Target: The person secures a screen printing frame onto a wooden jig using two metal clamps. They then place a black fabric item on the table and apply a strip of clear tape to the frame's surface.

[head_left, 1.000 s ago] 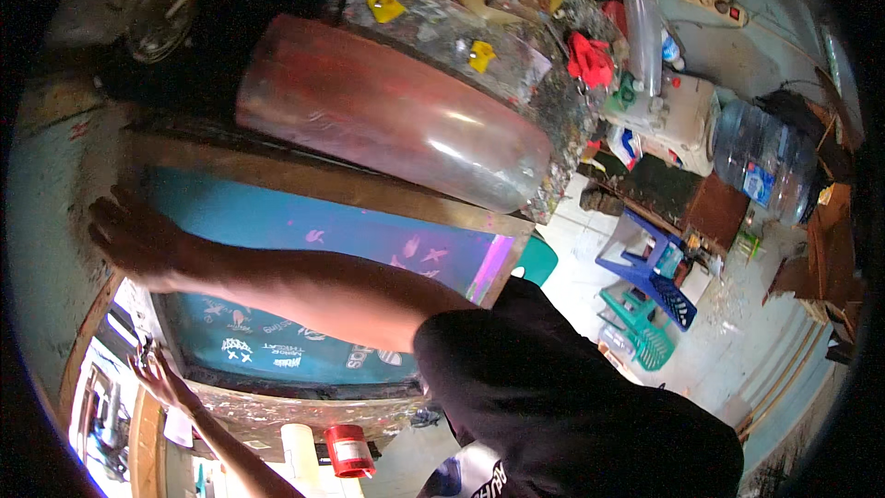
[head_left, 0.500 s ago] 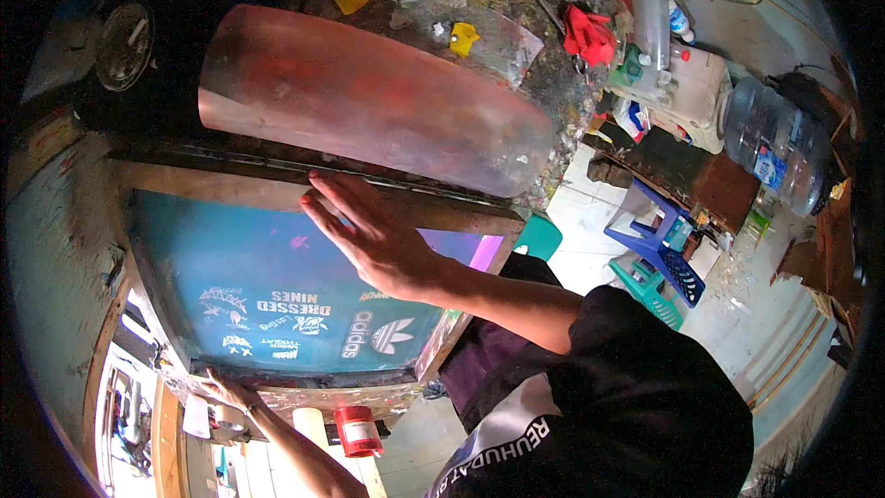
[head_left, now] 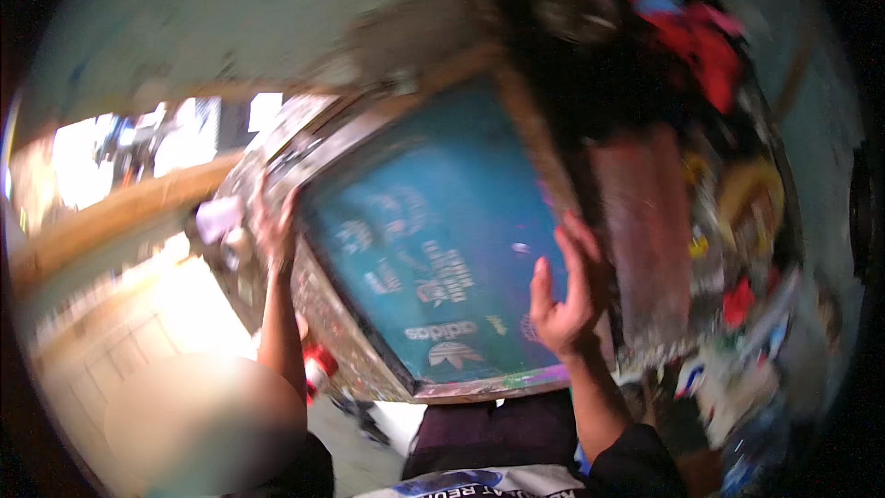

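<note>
A wooden-framed printing screen (head_left: 442,221) with teal mesh and pale logos lies in front of me, tilted in the picture. My left hand (head_left: 274,231) is at its left side, fingers stretched out along the stained wooden edge; blur hides whether it presses on it. Over the right side of the frame is my right hand (head_left: 573,300), thumb and fingers apart, with nothing visible in it. Right beside that hand lies a long, reddish, cloudy sheet-like piece (head_left: 643,231).
A yellow roll (head_left: 749,207) and red cloths (head_left: 696,60) lie on the cluttered right side. At the left a wooden beam (head_left: 138,198) runs below a bright opening. A red container (head_left: 318,369) stands below the screen's left edge. Purple cloth (head_left: 498,433) covers my lap.
The view has swung round, so the screen appears turned. My right hand has gone from above the mesh to the frame's right side. My left hand remains by the frame's edge.
</note>
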A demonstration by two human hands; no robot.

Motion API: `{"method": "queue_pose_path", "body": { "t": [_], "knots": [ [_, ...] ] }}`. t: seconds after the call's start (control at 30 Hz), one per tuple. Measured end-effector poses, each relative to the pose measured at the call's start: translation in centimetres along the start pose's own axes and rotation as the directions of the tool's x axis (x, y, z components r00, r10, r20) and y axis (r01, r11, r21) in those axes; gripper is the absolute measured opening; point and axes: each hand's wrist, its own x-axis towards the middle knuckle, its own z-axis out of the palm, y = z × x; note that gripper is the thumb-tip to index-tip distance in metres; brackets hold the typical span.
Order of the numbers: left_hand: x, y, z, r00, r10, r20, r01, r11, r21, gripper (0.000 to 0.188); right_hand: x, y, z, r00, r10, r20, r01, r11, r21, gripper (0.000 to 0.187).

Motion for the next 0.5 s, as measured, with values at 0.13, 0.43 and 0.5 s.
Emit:
{"method": "queue_pose_path", "body": {
  "t": [0.13, 0.43, 0.5],
  "knots": [
    [3.4, -1.8, -0.3, 0.988, -0.079, 0.129, 0.094, 0.989, -0.113, 0.070, 10.7, -1.5, 4.2, 0.973, -0.217, 0.080, 0.223, 0.972, -0.069, 0.050],
    [7.5, 1.3, 1.1, 0.942, 0.021, 0.336, 0.103, 0.932, -0.347, 0.050, 23.3, -2.2, 15.3, 0.843, -0.145, 0.518, 0.248, 0.959, -0.135, 0.065],
    [7.5, 1.1, 1.5, 0.956, 0.024, 0.293, 0.101, 0.909, -0.405, 0.043, 23.0, -0.5, 16.6, 0.833, -0.200, 0.516, 0.262, 0.964, -0.050, 0.058]
  ]
}}
